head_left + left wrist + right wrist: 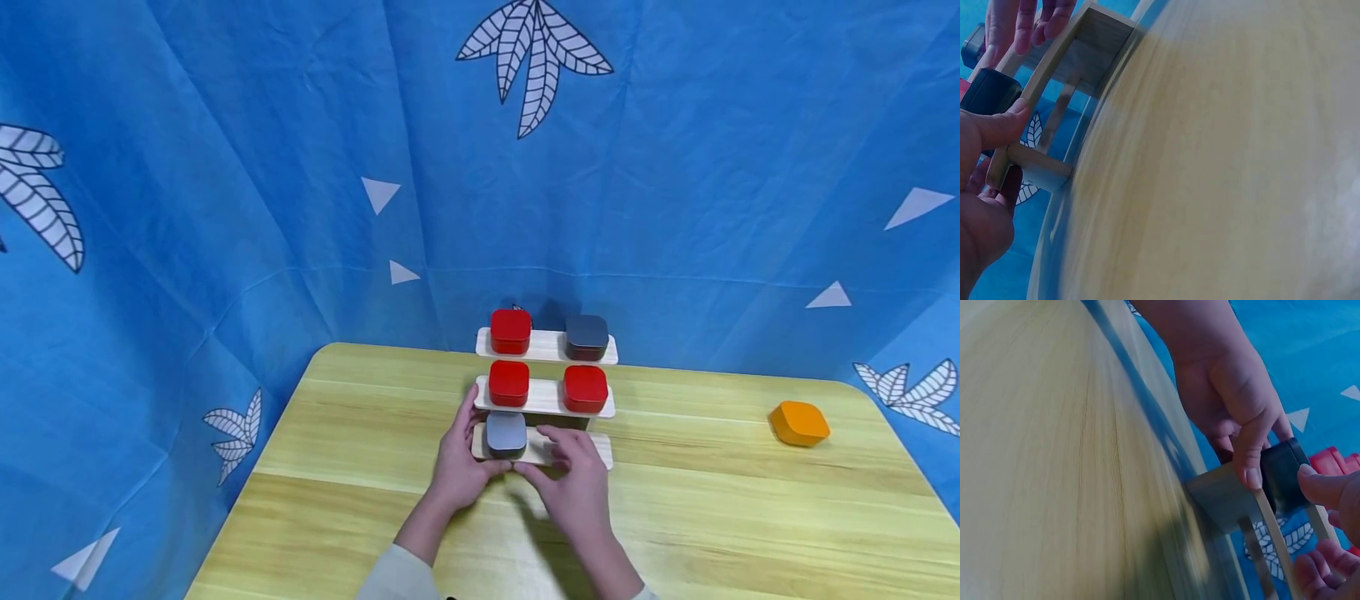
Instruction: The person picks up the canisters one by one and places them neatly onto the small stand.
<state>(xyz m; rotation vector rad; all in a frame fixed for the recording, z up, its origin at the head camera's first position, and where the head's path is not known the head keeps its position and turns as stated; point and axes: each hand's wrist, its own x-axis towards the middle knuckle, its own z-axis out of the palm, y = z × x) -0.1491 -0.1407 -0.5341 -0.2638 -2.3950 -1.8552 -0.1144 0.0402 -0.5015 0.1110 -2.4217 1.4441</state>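
Observation:
A small wooden three-tier rack (596, 450) stands on the table. My left hand (459, 467) holds the left end of its lowest tier, thumb along the front edge and fingers behind it. A grey-topped dark box (506, 433) with rounded corners sits on that tier, right beside the left thumb. Over the same tier, to the right of this box, my right hand (576, 483) has its fingers loosely spread. Its thumb (1325, 487) is close to the box in the right wrist view, and nothing shows between its fingers.
Two red boxes (509, 383) (586, 389) occupy the middle tier. On the top tier are another red box (511, 332) and a dark grey box (587, 337). An orange box (799, 423) lies far right on the wooden table (712, 500). Behind hangs a blue patterned cloth (675, 208).

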